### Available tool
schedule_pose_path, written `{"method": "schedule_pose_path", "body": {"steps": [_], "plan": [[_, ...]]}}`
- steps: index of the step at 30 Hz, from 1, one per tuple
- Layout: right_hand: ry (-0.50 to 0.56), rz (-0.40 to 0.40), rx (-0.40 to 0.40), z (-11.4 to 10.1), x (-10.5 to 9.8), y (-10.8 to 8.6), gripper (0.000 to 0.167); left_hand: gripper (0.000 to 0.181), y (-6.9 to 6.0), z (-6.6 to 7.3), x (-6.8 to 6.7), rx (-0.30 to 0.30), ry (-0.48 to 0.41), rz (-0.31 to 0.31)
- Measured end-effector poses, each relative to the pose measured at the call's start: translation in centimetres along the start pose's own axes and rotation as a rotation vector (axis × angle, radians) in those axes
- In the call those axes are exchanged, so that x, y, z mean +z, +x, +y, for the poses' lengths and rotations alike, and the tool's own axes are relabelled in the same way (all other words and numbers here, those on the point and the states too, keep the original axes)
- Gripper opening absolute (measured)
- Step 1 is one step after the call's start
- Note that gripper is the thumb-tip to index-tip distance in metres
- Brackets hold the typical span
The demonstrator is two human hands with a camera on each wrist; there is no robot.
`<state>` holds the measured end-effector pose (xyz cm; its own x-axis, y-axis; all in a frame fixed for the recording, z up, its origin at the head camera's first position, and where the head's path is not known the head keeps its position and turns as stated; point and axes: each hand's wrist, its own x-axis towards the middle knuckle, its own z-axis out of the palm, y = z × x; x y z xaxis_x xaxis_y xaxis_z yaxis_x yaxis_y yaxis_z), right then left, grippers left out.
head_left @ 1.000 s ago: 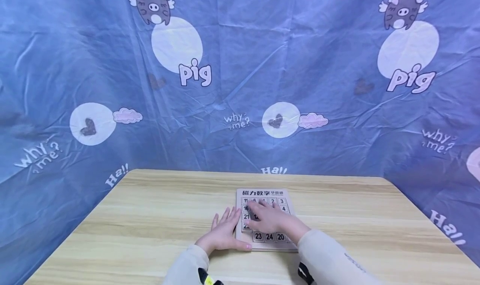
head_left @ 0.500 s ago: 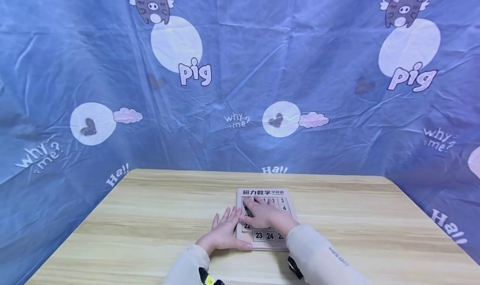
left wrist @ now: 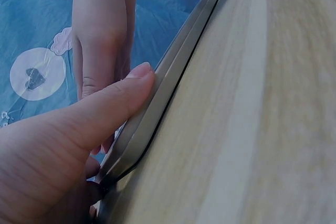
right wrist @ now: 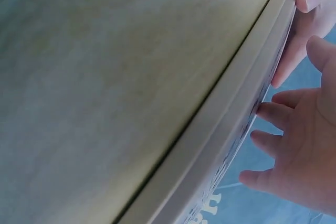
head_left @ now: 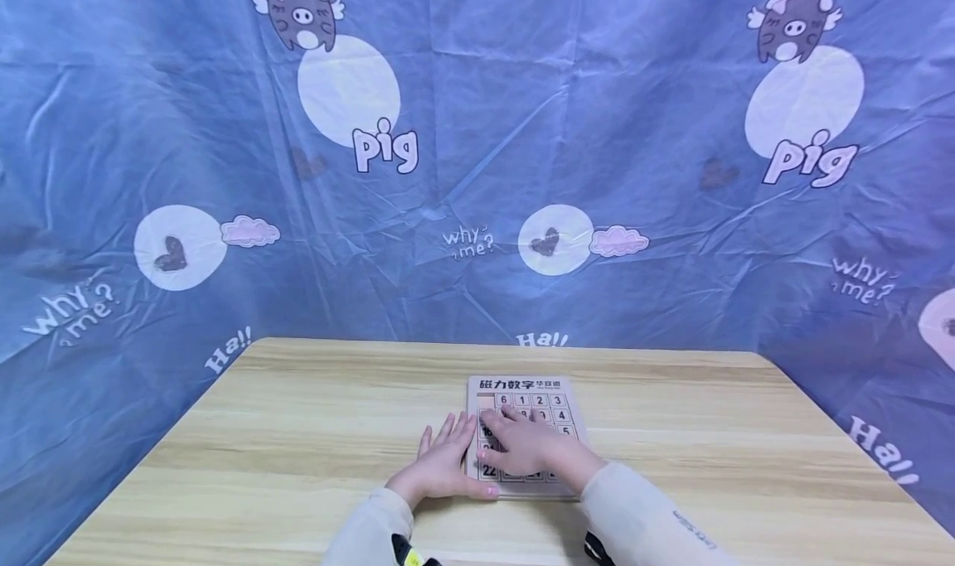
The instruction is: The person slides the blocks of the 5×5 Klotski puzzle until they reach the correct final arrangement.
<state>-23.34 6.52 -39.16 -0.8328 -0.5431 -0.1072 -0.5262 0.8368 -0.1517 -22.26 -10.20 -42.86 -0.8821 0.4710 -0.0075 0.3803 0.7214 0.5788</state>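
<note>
A sliding number puzzle [head_left: 565, 487] lies flat on the table, with Chinese characters along its top. Its top row shows an open slot at the left, then 6, 1, 2, 3. My right hand [head_left: 525, 446] lies over the board, fingers spread, with fingertips on the left-side tiles below that slot. It hides many middle tiles. In the right wrist view the fingertips of the right hand [right wrist: 310, 140] meet the tile face. My left hand [head_left: 440, 466] rests at the lower left corner, straight fingers along the left edge. Its thumb [left wrist: 118, 100] presses the front edge.
The board stands on a light wooden table [head_left: 313, 417]. Behind it hangs a blue cloth [head_left: 477, 160] printed with pigs and words. Dark wrist straps show below both pale sleeves [head_left: 645, 512].
My right hand went up toward the board's upper left, then came back down. The left column's tiles slid down, so the open slot passed from the bottom left to the top left.
</note>
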Motion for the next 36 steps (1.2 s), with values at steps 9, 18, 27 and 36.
{"method": "schedule_pose_path", "body": {"steps": [9,18,27,36], "plan": [[0.065,0.056,0.03,2.0,-0.7,-1.2,0.069,0.11,0.0,-0.2,-0.1,0.015,0.004,0.016],[0.17,0.062,0.207,6.6,-1.3,-3.1,0.069,0.111,0.1,-0.4,0.1,0.014,0.007,0.013],[0.212,0.056,0.212,7.2,-1.2,-3.1,0.071,0.111,0.1,-0.1,0.1,0.019,0.006,0.02],[0.206,0.061,0.185,6.4,-1.0,-2.8,0.068,0.11,-0.1,0.0,-0.1,0.017,-0.005,0.019]]}}
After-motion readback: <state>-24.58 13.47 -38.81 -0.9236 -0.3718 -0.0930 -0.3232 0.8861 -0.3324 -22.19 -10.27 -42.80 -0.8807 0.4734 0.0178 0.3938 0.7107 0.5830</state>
